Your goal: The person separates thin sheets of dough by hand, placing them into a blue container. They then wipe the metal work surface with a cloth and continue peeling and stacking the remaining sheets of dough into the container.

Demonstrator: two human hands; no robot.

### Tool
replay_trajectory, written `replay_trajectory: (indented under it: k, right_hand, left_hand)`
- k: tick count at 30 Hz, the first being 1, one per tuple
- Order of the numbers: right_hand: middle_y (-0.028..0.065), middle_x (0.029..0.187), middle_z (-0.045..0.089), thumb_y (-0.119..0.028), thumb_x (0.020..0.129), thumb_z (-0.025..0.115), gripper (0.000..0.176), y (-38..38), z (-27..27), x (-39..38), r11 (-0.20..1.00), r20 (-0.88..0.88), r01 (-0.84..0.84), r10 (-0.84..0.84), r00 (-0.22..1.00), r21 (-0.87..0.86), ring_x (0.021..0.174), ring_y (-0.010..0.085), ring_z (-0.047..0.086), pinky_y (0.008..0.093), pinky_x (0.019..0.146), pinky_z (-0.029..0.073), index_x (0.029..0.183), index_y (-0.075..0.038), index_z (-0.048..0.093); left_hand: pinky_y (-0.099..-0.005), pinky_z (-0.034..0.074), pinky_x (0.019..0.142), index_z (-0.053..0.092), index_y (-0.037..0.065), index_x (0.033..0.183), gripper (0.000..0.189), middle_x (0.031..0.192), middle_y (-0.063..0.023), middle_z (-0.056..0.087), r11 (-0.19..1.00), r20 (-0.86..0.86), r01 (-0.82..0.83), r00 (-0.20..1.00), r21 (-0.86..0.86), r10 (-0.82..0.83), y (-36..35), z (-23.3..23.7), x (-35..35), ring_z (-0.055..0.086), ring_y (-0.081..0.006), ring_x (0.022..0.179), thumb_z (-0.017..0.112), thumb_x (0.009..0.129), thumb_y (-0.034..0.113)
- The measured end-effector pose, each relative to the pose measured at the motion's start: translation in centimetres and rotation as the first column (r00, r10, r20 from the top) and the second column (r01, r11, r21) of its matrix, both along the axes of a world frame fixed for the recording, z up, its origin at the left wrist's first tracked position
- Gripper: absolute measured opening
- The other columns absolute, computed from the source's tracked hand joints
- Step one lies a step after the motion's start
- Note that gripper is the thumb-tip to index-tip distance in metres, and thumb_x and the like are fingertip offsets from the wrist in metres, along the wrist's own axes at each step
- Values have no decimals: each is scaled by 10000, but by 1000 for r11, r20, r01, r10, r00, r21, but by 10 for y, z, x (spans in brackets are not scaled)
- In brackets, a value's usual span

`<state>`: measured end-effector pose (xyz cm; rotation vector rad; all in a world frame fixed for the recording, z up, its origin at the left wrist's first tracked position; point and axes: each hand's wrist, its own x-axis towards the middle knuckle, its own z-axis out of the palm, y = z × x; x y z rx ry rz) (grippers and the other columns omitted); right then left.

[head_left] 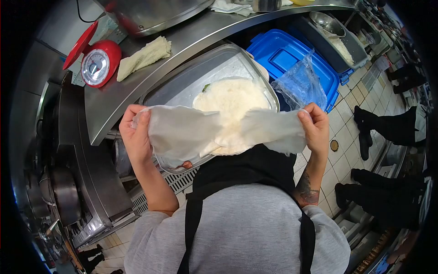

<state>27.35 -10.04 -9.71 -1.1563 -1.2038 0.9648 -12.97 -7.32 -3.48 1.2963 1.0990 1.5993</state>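
No text, label or brand can be read anywhere; the round dial of the red kitchen scale [95, 67] bears markings too small to make out.

A grey sweatshirt [246, 233] with sleeves pushed up to the elbows, a black apron [246, 171] with two shoulder straps, a dark forearm tattoo [306, 191] below the right grip [315, 125].

Commercial kitchen: stainless steel counter [118, 98] runs diagonally, with a red dial scale [98, 64] and a folded cream towel [143, 57] on it; blue lidded bins [283, 55] sit past its edge, next to a grey tub [353, 48] holding a metal bowl [326, 23]. Floor is pale square tiles [346, 132] with a round drain [334, 145]; other people's dark-trousered legs [388, 128] stand at right. Far left, dark pots [64, 194] on a steel range, slotted grate [178, 180] nearby.
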Motion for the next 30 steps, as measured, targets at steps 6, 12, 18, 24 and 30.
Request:
replay_trajectory:
  k: [6,12,18,24,30]
  right_hand:
    - [-74,696,503,-190,935,633,220,-6,-7,18,991,36,92,-89,995,-95,641,7,417,190,566,323,775,-70,540]
    - [-75,708,481,-200,958,598,225,-23,-9,38,979,85,180,-172,981,-96,651,12,405,193,575,313,787,-76,521]
    - [24,876,655,-198,989,543,198,-56,10,70,958,-33,282,-284,958,-57,728,39,519,200,686,414,835,-73,538]
    - [61,866,686,-196,965,578,226,-47,29,56,949,242,314,-297,924,-37,654,42,517,219,582,403,812,-30,570]
    - [92,728,654,-127,889,638,129,-12,88,-53,996,586,-77,82,806,-33,483,120,542,255,446,401,862,0,637]
  left_hand:
    - [-199,426,577,573,32,876,93,755,1,598,1000,-18,16,1000,1,-16,17,23,16,531,-46,647,612,933,95]
    - [-235,485,634,569,50,938,111,837,-29,614,970,281,141,940,200,-194,39,44,75,580,-81,701,571,962,158]
    - [-334,520,832,568,46,1092,212,1015,-51,643,962,496,125,868,-243,12,64,-37,59,624,-170,946,588,950,203]
    - [-297,533,808,470,31,1312,461,1101,-137,634,740,228,182,973,-648,-39,5,-127,55,619,-187,999,608,873,-3]
    - [-289,513,854,469,49,1351,578,1143,-124,621,930,-265,116,940,-348,-216,-10,-138,50,620,-163,990,556,804,-116]
